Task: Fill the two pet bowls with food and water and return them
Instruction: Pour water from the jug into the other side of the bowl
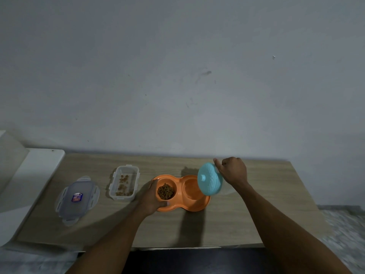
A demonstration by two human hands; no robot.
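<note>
Orange plastic marks our landmark, the double pet bowl (pixel 195 207), which sits on the wooden table (pixel 246 224). Our left hand (pixel 152 196) grips its left end, thumb on the near rim. Its left well holds brown kibble (pixel 165 191); whether the right well (pixel 192 189) holds water we cannot tell. Above that well our right hand (pixel 234 171) holds a tilted teal knobbed piece (pixel 210 178) by its far edge. Left of the bowl stands a clear container (pixel 122 197) with some kibble, its lid (pixel 78 198) farther left.

Scuffed grey wall (pixel 177 66), wooden table (pixel 246 224)
</note>
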